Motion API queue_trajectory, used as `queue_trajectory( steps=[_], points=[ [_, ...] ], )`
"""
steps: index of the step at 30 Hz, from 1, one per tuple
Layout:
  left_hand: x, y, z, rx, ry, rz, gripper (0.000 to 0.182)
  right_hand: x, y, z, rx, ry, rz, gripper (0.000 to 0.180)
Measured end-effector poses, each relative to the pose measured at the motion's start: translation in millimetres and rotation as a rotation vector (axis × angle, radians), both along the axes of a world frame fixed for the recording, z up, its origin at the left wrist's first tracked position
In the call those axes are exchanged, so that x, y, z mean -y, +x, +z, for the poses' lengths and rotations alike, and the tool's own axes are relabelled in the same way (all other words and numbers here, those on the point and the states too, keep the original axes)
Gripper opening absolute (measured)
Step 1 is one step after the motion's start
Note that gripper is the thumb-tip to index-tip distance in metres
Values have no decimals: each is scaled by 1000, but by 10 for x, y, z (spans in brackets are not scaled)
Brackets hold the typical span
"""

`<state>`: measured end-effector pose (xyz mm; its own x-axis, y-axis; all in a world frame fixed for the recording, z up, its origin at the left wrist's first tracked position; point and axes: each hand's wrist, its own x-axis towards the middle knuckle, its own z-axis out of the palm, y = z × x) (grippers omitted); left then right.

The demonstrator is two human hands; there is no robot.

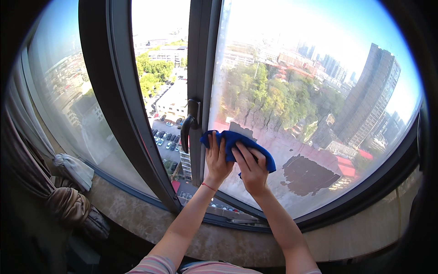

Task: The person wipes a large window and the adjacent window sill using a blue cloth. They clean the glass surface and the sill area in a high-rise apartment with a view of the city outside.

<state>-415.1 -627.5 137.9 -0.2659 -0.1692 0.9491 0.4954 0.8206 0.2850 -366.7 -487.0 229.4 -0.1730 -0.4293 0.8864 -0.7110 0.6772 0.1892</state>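
Observation:
A blue cloth (251, 145) is bunched against the lower left part of a hinged window pane (273, 113). My left hand (218, 166) holds its left end, fingers pointing up and spread over the fabric, beside the dark window frame. The cloth's right half is under my right hand (254, 171), whose bent fingers press into it. Cloudy film and streaks cover much of the glass. Right of the cloth, a dark patch with ragged edges (308, 174) shows on the pane. Just left of my left hand is a black window handle (189, 125), pointing down.
The sash stands ajar, with a gap (164, 102) to the outside high above a car park. A stone sill (137, 212) runs below. At left are a fixed pane (78, 113), a knotted white curtain (73, 167) and a knotted brown curtain (68, 205). A metal window stay (248, 222) sits low.

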Motion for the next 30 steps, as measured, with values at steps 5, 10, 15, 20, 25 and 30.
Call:
queue_trajectory(
  steps=[5,10,15,20,25,30],
  points=[
    [-87,176,-897,185,115,-5,65,37,-51,-768,65,215,12,40],
    [-539,565,-1400,428,486,-151,70,-266,123,-1310,158,375,-21,41],
    [-833,603,-1216,320,315,-184,66,-498,236,-1131,170,206,-30,40],
    [-478,282,-783,176,63,-118,59,-387,182,-818,119,3,-12,34],
    [-279,442,-1281,353,298,-38,68,-65,116,-1259,178,177,43,41],
    [-123,674,-1649,504,203,-40,69,39,114,-1806,268,281,30,41]
  ],
)
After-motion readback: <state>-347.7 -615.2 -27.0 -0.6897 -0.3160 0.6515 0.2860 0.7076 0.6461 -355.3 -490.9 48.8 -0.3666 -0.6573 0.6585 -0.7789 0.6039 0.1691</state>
